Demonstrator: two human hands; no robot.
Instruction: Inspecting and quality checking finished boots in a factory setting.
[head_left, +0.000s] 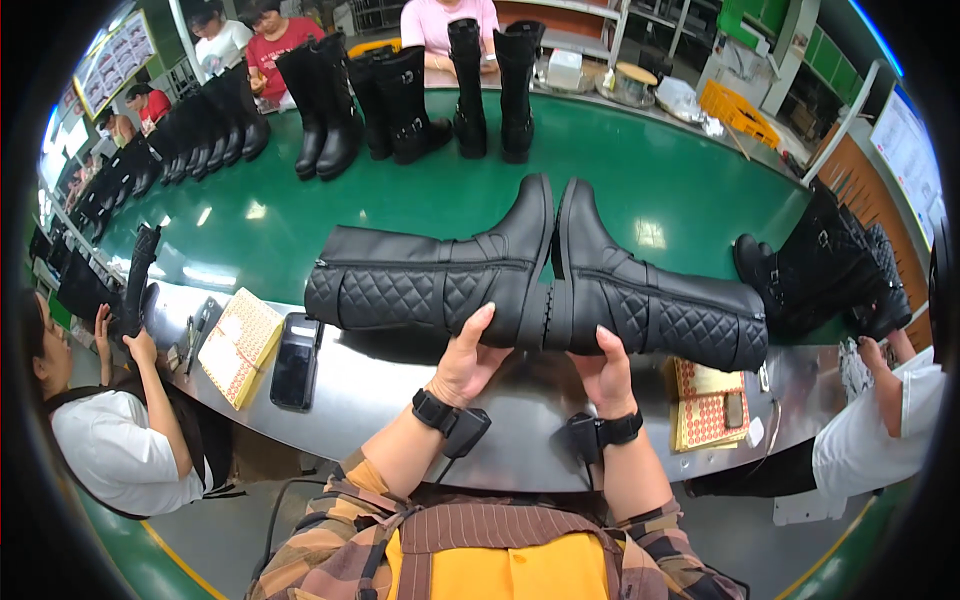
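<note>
Two tall black boots lie on their sides in front of me, soles facing each other and toes pointing away. The left boot (400, 285) has a quilted shaft, a zipper and an ankle strap, its top toward the left. My left hand (466, 366) grips it near the heel, thumb on the near side. The matching right boot (665, 300) stretches to the right, with my right hand (604, 374) closed on its heel area. The heels nearly meet in the middle. Fingers beneath both boots are partly hidden.
A black phone (296, 362) and a sticker pad (240, 345) lie left on the metal edge; more sticker sheets (710, 410) lie right. Boots line the green table's (400, 200) far side. Co-workers handle boots at both sides; a yellow crate (738, 114) stands far right.
</note>
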